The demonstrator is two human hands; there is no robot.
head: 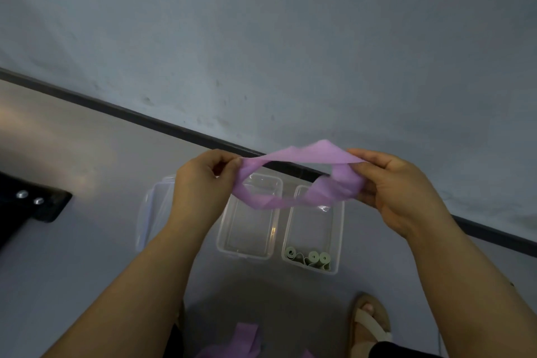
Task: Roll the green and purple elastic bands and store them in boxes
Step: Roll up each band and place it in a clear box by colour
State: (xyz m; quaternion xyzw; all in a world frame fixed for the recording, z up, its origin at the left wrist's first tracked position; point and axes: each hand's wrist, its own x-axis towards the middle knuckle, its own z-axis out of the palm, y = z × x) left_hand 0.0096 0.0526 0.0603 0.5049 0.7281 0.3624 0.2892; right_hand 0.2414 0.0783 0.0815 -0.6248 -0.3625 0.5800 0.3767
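Observation:
A purple elastic band hangs as a twisted loop in the air between my hands, above the boxes. My left hand pinches its left end between thumb and fingers. My right hand grips its right end, the band wrapping around the fingers. On the floor below stand two clear plastic boxes: the left box holds nothing that I can see, the right box holds three rolled green bands at its near end. More purple bands lie at the bottom edge near my lap.
A clear lid lies left of the boxes, partly behind my left forearm. A dark baseboard runs diagonally where the floor meets the wall. A black object sits at the left edge. My sandalled foot rests at lower right.

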